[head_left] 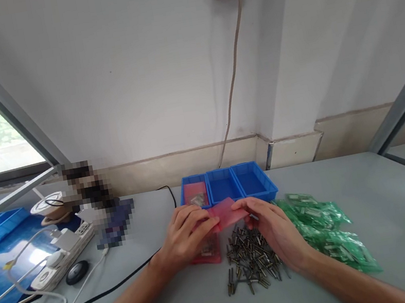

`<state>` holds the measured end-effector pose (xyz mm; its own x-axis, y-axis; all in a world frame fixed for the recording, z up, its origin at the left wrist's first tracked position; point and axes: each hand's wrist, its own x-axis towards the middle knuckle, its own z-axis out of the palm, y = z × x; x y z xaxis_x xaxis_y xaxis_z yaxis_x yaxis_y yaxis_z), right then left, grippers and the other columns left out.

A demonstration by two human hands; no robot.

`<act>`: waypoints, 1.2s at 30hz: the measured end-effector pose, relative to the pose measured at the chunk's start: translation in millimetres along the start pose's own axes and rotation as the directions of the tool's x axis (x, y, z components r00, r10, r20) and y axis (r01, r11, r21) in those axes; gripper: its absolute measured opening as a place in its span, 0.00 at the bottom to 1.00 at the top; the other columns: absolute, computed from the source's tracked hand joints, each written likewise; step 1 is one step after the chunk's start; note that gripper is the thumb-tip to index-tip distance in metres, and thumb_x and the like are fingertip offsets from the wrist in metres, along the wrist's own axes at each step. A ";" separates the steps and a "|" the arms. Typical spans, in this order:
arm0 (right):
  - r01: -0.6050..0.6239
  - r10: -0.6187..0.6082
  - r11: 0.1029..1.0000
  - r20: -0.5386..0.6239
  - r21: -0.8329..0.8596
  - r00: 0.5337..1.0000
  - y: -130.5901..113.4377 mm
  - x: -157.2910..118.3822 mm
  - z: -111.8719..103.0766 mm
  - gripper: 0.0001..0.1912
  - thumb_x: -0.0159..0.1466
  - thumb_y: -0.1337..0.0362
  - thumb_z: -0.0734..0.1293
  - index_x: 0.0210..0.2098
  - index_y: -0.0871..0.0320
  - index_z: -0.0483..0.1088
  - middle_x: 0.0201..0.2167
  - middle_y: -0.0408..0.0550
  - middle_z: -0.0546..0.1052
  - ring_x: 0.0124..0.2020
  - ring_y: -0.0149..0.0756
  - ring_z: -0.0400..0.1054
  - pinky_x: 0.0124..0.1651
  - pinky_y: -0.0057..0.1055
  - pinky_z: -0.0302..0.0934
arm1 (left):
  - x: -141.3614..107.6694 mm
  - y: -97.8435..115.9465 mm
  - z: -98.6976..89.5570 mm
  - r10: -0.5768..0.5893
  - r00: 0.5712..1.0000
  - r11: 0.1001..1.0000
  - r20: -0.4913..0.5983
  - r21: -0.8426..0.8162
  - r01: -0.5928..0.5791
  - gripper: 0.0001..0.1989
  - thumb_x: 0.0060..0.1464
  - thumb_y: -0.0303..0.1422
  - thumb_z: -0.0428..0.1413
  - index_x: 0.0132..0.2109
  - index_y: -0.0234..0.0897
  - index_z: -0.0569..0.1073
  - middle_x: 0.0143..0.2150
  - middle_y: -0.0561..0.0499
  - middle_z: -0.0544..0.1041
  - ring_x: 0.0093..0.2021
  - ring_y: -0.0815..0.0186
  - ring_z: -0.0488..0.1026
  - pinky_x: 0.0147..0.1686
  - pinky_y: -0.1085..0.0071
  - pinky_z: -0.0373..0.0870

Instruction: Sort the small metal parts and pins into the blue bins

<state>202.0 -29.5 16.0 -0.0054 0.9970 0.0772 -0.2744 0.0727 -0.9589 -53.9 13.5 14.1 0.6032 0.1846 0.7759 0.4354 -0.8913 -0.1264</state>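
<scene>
Both hands meet just in front of the three blue bins (227, 184). The left hand (184, 237) and right hand (273, 228) pinch a pink bag (226, 212) between them, fingers closed on its two ends. What is inside the bag is hard to make out. A second pink bag (207, 251) lies half hidden under the left hand. The leftmost bin holds a third pink bag (195, 194). Nearer than the bins sits a pile of dark rivets (251, 262), too many to count. Right of the bins, green bags (329, 233) overlap, number unclear. Far left of the bins, a blurred patch (97, 201) hides something.
</scene>
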 end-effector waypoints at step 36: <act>0.234 -0.203 0.902 0.121 -0.362 0.972 -6.9 -1.4 1.6 0.16 0.73 0.49 0.68 0.35 0.52 0.70 0.35 0.43 0.66 0.35 0.38 0.60 0.40 0.34 0.58 | 5.8 2.3 -5.7 0.089 0.996 0.994 -0.010 0.066 -0.088 0.19 0.75 0.44 0.50 0.51 0.37 0.80 0.67 0.42 0.75 0.70 0.49 0.64 0.64 0.53 0.71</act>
<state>202.4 -31.4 23.0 -0.0662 0.9507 0.3031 0.0991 0.3085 -0.9460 -53.2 10.2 21.9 0.6327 0.1000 0.7679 0.4238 -0.8746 -0.2353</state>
